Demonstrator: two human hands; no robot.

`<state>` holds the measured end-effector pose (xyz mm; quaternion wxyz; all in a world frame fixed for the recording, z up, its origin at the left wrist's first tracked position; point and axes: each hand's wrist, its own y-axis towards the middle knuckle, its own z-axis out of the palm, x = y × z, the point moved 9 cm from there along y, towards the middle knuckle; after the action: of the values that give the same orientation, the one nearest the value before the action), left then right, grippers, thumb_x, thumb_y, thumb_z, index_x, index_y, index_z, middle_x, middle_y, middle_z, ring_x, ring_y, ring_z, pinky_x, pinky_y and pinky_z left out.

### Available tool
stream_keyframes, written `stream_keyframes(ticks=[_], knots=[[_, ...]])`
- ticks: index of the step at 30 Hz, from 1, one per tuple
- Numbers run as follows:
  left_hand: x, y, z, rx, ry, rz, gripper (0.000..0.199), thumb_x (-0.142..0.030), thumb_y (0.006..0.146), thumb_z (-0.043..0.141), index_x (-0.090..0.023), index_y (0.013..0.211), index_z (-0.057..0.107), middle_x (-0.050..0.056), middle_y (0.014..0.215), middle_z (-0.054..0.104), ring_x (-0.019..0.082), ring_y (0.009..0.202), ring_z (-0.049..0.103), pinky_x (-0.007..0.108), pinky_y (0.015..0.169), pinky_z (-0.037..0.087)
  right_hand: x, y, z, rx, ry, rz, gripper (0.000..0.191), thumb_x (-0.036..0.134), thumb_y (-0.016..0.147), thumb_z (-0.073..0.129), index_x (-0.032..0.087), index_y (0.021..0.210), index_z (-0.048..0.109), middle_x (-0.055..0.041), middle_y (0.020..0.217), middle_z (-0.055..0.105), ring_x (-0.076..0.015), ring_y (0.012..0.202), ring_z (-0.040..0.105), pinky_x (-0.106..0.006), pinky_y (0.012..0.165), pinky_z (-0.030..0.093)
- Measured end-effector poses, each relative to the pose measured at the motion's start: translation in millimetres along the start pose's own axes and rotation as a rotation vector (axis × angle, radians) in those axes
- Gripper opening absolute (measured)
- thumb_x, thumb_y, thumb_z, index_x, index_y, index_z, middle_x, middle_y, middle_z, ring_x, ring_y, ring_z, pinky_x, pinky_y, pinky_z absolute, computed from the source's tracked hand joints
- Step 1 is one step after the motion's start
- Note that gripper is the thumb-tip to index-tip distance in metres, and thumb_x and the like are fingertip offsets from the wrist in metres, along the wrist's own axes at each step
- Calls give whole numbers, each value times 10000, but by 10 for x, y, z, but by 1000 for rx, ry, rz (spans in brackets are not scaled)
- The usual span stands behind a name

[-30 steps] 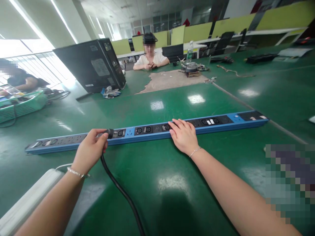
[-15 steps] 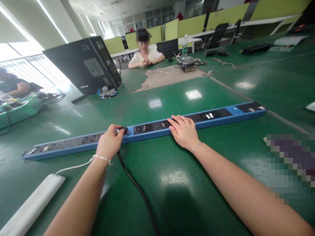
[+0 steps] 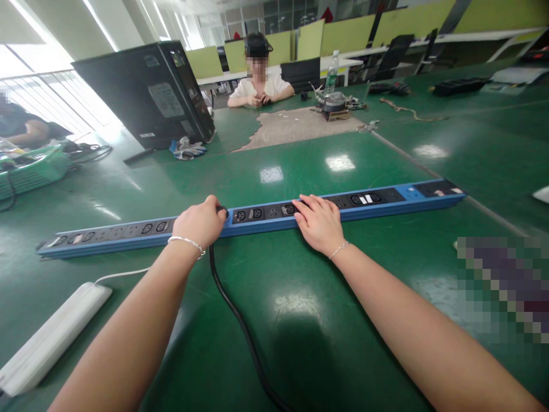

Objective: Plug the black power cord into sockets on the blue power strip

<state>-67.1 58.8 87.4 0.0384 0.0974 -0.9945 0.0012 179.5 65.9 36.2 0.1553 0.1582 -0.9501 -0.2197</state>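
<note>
A long blue power strip (image 3: 266,227) with black socket panels lies across the green table, tilting up to the right in view. My left hand (image 3: 199,220) is closed around a black plug (image 3: 222,212) at a blue section left of the strip's middle. Whether the plug's pins are in the socket is hidden by my fingers. From under that hand a black cable (image 3: 234,312) runs down toward me. My right hand (image 3: 319,223) rests flat on the strip right of its middle, fingers apart, covering some sockets and holding nothing.
At the lower left lies a white power strip (image 3: 60,335) with a white cord. A black computer case (image 3: 146,97), gloves (image 3: 187,149) and a green basket (image 3: 40,171) stand beyond. A person (image 3: 259,86) sits across the table, near a bottle (image 3: 332,71).
My left hand has shifted slightly right and up with the plug, turning its back more toward me and down over the socket. My right hand stays on the strip. The view has tipped slightly.
</note>
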Motion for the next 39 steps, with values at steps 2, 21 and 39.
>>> stream_keyframes(ticks=[2, 21, 39], knots=[[-21, -6, -9, 4, 22, -7, 389, -452, 820, 344, -204, 1034, 555, 141, 873, 680, 294, 844, 640, 401, 723, 470, -1, 0, 4, 2, 4, 2, 384, 360, 919, 354, 266, 1228, 563, -27, 1320, 525, -220, 1230, 394, -405, 1008, 246], [32, -7, 162, 20, -79, -12, 370, -451, 814, 361, -216, 1042, 534, 135, 910, 684, 295, 862, 643, 382, 720, 466, 14, 1, -15, 10, -12, -6, 393, 360, 924, 337, 257, 1229, 563, -37, 1323, 521, -227, 1225, 395, -406, 998, 254], [123, 59, 247, 2, -155, -78, 350, -480, 790, 392, -247, 1005, 541, 105, 852, 686, 282, 821, 646, 372, 691, 474, 7, 3, -12, 2, -7, -3, 393, 356, 917, 346, 262, 1226, 570, -38, 1315, 529, -230, 1224, 401, -417, 1002, 257]])
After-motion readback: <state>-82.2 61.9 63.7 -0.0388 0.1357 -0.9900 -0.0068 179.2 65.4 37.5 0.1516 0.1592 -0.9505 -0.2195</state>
